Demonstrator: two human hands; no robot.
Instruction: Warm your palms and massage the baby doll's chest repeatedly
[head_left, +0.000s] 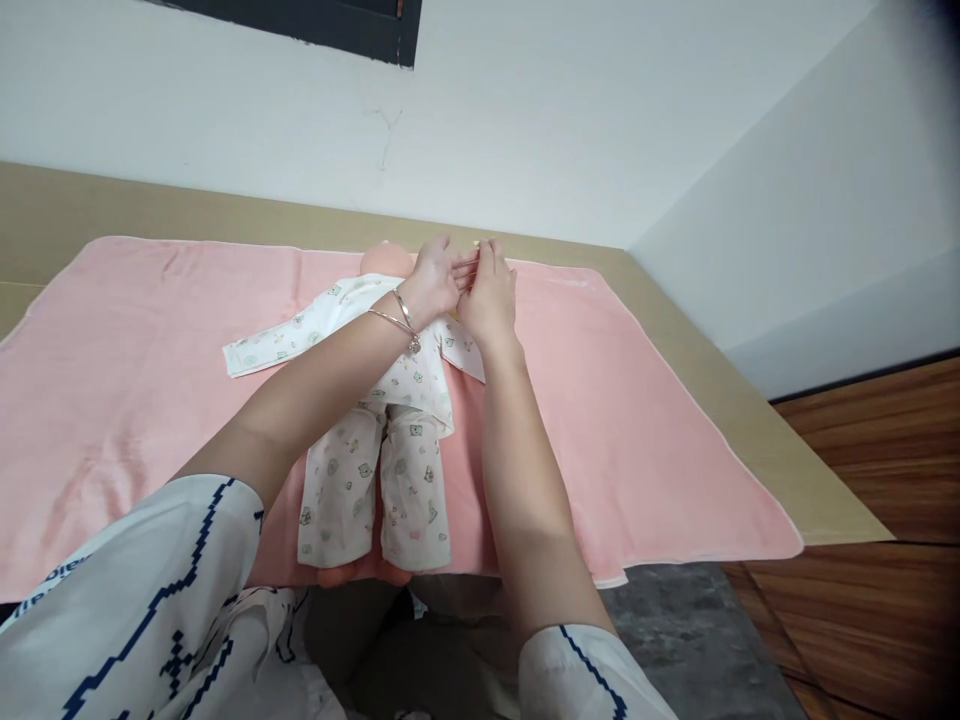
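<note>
A baby doll, its peach head (386,260) partly showing, lies on its back on a pink blanket (600,420). It wears a white printed long-sleeved top (420,385) and matching trousers (416,490); its feet stick out at the near edge. Above the sleeve on the doll's right-hand side in view, my two hands meet. My left hand (439,280), with silver bangles at the wrist, has its fingers stretched toward the other palm. My right hand (489,300) shows its back, fingers stretched out and touching the left fingers. What lies between the palms is hidden.
The blanket covers most of a beige tabletop (780,470) against a white wall (510,120). Wooden drawer fronts (885,450) stand at the right, above a grey floor (690,630). A dark frame (337,25) sits high on the wall.
</note>
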